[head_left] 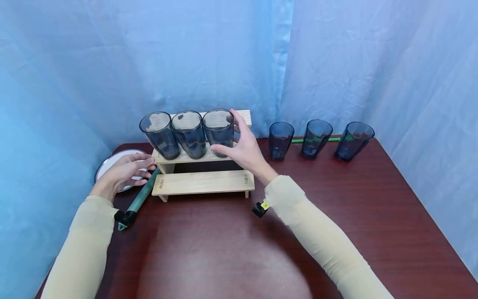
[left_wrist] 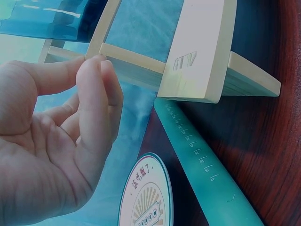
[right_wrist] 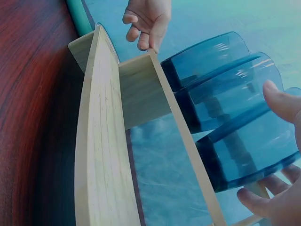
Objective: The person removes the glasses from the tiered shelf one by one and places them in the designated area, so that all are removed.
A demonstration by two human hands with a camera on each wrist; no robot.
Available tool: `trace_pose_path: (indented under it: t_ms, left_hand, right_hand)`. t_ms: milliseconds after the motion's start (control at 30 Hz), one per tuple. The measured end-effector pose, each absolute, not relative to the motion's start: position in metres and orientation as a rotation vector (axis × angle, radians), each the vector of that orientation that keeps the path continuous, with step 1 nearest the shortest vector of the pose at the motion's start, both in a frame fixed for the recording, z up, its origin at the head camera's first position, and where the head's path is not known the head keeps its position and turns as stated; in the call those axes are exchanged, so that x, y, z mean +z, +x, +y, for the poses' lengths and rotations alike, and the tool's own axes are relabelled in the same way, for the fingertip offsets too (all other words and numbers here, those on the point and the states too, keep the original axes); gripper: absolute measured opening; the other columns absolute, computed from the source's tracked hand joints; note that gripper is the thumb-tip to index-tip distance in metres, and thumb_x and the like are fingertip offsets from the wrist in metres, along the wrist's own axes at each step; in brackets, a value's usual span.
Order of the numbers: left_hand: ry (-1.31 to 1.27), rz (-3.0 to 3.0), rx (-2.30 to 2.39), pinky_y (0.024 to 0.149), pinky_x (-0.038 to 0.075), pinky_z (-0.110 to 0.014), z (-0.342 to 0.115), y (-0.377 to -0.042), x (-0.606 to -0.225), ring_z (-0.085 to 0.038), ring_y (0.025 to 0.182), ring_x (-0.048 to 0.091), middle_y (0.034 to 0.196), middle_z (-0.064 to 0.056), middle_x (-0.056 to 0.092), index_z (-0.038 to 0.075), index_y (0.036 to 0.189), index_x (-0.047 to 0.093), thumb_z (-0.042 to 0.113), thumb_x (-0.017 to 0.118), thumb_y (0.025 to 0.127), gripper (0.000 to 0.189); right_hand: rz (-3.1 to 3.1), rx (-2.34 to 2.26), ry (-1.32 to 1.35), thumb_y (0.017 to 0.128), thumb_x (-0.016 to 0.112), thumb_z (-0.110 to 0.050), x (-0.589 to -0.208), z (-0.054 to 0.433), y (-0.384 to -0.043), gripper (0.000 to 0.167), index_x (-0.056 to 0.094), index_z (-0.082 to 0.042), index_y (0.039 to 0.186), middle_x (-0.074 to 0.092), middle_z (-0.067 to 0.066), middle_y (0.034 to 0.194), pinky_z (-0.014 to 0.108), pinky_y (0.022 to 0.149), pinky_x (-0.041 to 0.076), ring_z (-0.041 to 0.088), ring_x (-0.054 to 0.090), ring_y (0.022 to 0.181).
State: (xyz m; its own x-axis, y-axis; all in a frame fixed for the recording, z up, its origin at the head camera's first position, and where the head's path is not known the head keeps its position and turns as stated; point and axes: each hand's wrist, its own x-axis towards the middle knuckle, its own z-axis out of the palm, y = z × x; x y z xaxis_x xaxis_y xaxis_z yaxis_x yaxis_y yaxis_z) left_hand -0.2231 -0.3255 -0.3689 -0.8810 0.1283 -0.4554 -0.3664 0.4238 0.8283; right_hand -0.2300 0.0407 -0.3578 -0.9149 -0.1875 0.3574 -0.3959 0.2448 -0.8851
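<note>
Glasses (head_left: 193, 143), 10 & 3 o'clk, head view: transp. smoky blue-grey. Rack (head_left: 203, 182), 9 o'clk: pale grained wd. Plate (head_left: 109, 163), 9 o'clk: wht., dk. rim, sunburst motif. Tube (head_left: 143, 195), 8 o'clk: grn., wht. marks. Curtain (head_left: 239, 45), 12 o'clk: lt. blue.

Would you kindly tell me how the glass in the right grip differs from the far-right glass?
The held glass stands on a wooden shelf; the far-right glass stands directly on the table. The right grip curls round the held glass; the far-right glass is unheld. The held glass crowds the middle shelf glass; the far-right glass stands apart. Both are dark-tinted, with mouths facing up.
</note>
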Motion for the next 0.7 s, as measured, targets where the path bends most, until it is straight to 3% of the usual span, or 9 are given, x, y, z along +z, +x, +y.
trace_pose_path:
  t_ms: [400, 700]
  left_hand:
    - [-0.195, 2.254, 1.44, 0.076, 0.057, -0.027, -0.3238, -0.22, -0.3653, -0.021, 0.096, 0.063, 0.12, -0.007, 0.061, 0.001, 0.156, 0.029, 0.044, 0.056, 0.104, 0.073]
    - [-0.198, 2.254, 1.435, 0.077, 0.057, -0.027, -0.3245, -0.2207, -0.3657, -0.023, 0.099, 0.063, 0.129, -0.015, 0.057, 0.001, 0.155, 0.03, 0.046, 0.055, 0.104, 0.073]
  right_hand:
    - [-2.299, 1.698, 0.563, 0.082, 0.087, -0.036, -0.3612, 0.0393, -0.2318, 0.099, 0.029, -0.021, 0.16, 0.05, 0.001, 0.146, 0.033, 0.097, 0.052, 0.014, 0.051, 0.129]
    - [-2.295, 1.707, 0.557, 0.081, 0.087, -0.035, -0.3608, 0.0398, -0.2308, 0.099, 0.029, -0.021, 0.16, 0.051, 0.0, 0.145, 0.033, 0.093, 0.054, 0.014, 0.053, 0.128]
